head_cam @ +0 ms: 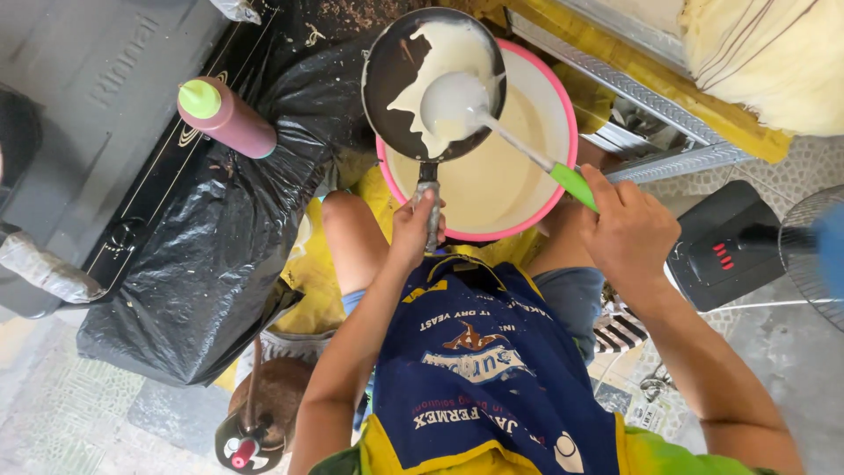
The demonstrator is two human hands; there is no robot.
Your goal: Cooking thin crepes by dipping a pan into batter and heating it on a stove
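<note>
Head view: the left hand [415,227] is clenched around the handle of a small black frying pan [432,84], held above a pink-rimmed basin [563,114] of pale batter. The right hand [629,230] is wrapped around the green handle of a ladle [454,104], whose bowl rests inside the pan amid a partial coating of batter. A squeeze bottle [227,117] with a green cap lies on black plastic sheeting [211,255] to the left. A dark fan base [725,244] stands at right.
</note>
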